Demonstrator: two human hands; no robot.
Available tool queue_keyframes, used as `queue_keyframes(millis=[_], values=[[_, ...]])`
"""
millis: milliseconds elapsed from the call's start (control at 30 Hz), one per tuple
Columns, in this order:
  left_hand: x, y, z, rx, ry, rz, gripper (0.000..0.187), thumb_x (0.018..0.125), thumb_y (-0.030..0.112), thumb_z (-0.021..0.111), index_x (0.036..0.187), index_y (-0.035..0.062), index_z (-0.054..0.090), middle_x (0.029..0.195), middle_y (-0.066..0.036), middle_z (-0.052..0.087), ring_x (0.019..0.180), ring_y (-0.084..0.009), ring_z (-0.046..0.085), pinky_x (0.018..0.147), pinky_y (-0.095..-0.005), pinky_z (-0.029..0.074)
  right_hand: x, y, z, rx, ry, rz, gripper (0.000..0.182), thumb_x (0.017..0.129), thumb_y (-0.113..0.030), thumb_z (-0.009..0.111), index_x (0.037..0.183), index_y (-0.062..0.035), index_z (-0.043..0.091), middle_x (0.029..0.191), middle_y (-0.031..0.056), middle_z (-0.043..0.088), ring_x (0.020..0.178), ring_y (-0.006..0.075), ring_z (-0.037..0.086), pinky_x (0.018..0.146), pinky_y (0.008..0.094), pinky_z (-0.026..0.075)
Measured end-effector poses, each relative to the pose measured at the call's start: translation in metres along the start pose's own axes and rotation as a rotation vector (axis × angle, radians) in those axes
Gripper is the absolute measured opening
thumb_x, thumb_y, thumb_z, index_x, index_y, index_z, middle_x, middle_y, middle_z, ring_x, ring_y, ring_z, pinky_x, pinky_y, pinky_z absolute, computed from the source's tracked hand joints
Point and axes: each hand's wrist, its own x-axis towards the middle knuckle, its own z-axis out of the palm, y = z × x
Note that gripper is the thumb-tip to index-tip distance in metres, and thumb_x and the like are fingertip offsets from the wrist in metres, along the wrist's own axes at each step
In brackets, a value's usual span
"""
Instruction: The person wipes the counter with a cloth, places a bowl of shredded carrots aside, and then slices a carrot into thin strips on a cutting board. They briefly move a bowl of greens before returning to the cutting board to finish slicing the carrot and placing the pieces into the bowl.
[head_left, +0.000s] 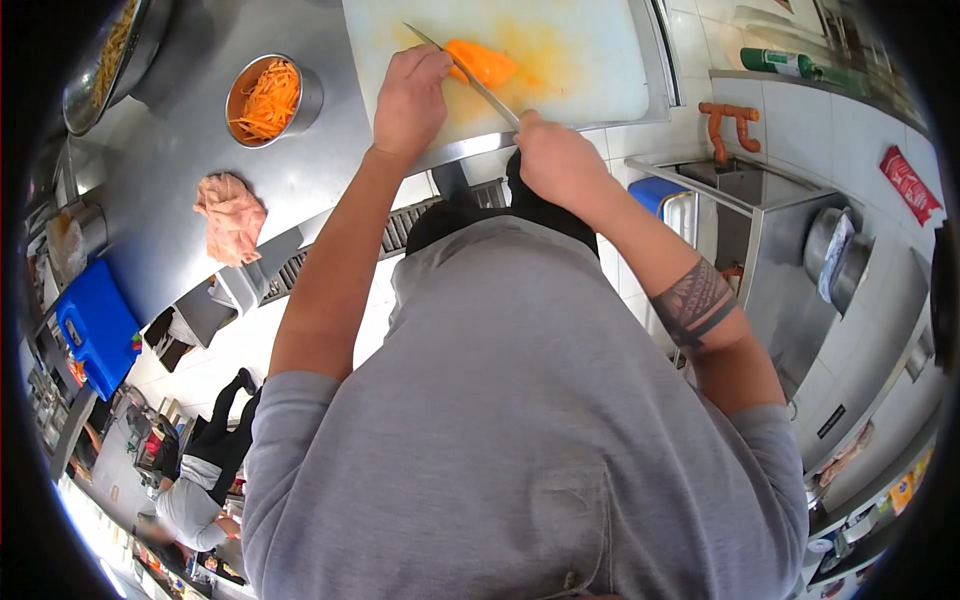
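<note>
My right hand [560, 165] is closed around the handle of a knife [490, 98], whose long blade points up and left across the white cutting board [590, 70]. At the middle of the blade, my left hand [412, 100] has its fingers curled and pressed together, with the fingertips against or just beside the steel. Whether they pinch the blade or something under it is hidden. Just right of those fingertips lies a piece of orange vegetable [482, 63], probably carrot, close against the blade. Orange stains mark the board around it.
On the steel counter [330, 120] stand a metal container of orange strips [268, 100] and a crumpled pinkish cloth [230, 218]. A large bowl [115, 65] sits far left. A blue plastic item [98, 328] is below it. Another person [195, 505] is at lower left.
</note>
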Motion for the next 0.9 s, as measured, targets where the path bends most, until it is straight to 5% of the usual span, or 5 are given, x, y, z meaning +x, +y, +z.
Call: queue_keyframes(millis=[167, 400, 667, 733, 900], values=[[-0.002, -0.001, 0.002, -0.003, 0.023, -0.014, 0.015, 0.094, -0.002, 0.070, 0.107, 0.0053, 0.073, 0.114, -0.012, 0.073, 0.110, -0.0350, 0.067, 0.094, -0.0421, 0.057, -0.027, -0.021, -0.043, -0.064, -0.055, 0.059, 0.020, 0.095, -0.003, 0.057, 0.114, 0.0037, 0.059, 0.100, 0.0281, 0.075, 0.096, 0.0469, 0.075, 0.084, 0.0554, 0.058], [-0.004, -0.002, 0.003, -0.005, 0.014, -0.006, 0.015, 0.094, -0.001, 0.069, 0.108, 0.0054, 0.073, 0.114, -0.011, 0.073, 0.109, -0.0344, 0.068, 0.095, -0.0427, 0.057, 0.002, 0.012, 0.008, 0.013, 0.021, -0.009, 0.021, 0.100, -0.010, 0.059, 0.116, 0.0032, 0.061, 0.100, 0.0276, 0.076, 0.096, 0.0465, 0.075, 0.084, 0.0558, 0.058], [-0.001, -0.002, 0.003, 0.003, 0.042, -0.002, 0.015, 0.095, 0.000, 0.068, 0.108, 0.0054, 0.073, 0.114, -0.011, 0.074, 0.109, -0.0347, 0.068, 0.093, -0.0422, 0.057, -0.029, -0.020, -0.046, -0.037, -0.073, 0.065, 0.022, 0.099, -0.010, 0.059, 0.117, 0.0037, 0.061, 0.100, 0.0284, 0.076, 0.097, 0.0469, 0.075, 0.086, 0.0559, 0.058], [-0.001, -0.002, 0.003, 0.049, 0.042, 0.016, 0.023, 0.087, -0.007, 0.069, 0.106, 0.0065, 0.073, 0.114, -0.009, 0.072, 0.107, -0.0320, 0.067, 0.093, -0.0402, 0.059, -0.025, -0.013, -0.036, -0.038, -0.046, 0.044, 0.022, 0.098, -0.009, 0.058, 0.116, 0.0037, 0.061, 0.100, 0.0287, 0.075, 0.096, 0.0471, 0.075, 0.087, 0.0561, 0.058], [0.001, -0.003, 0.002, 0.038, 0.023, 0.025, 0.022, 0.089, -0.006, 0.069, 0.106, 0.0066, 0.073, 0.113, -0.009, 0.072, 0.106, -0.0327, 0.067, 0.092, -0.0407, 0.059, 0.011, 0.007, 0.002, -0.012, 0.006, -0.010, 0.021, 0.095, -0.004, 0.057, 0.114, 0.0033, 0.061, 0.101, 0.0284, 0.075, 0.098, 0.0470, 0.074, 0.087, 0.0561, 0.058]])
